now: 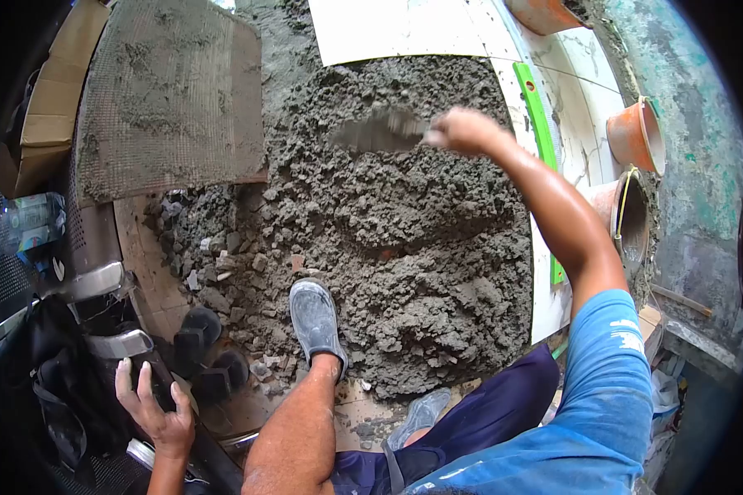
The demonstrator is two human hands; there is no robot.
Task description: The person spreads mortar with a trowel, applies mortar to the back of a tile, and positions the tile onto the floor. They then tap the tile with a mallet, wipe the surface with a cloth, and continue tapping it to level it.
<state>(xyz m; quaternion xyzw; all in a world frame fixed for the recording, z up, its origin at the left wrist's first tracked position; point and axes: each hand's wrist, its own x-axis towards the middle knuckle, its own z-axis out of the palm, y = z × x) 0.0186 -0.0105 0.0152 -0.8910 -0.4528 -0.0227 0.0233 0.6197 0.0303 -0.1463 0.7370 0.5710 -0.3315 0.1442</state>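
My right hand (468, 132) grips a trowel (377, 132) by its handle, fingers wrapped around it. The grey blade is smeared by motion and hangs over a wide bed of lumpy grey mortar (425, 305). Beyond the trowel, a white tile (404, 31) borders the mortar. At the lower left my left hand (161, 412) is raised with its fingers spread and nothing in them. It is beside the metal armrest (120, 344) of a dark perforated bench.
A green level (539, 124) lies along the tiles at right, near orange buckets (627, 139). A mortar-smeared board (173, 99) lies upper left beside a cardboard box (54, 107). Rubble (215, 247) and dark sandals (198, 330) lie near my shoe (314, 318), which stands at the mortar's edge.
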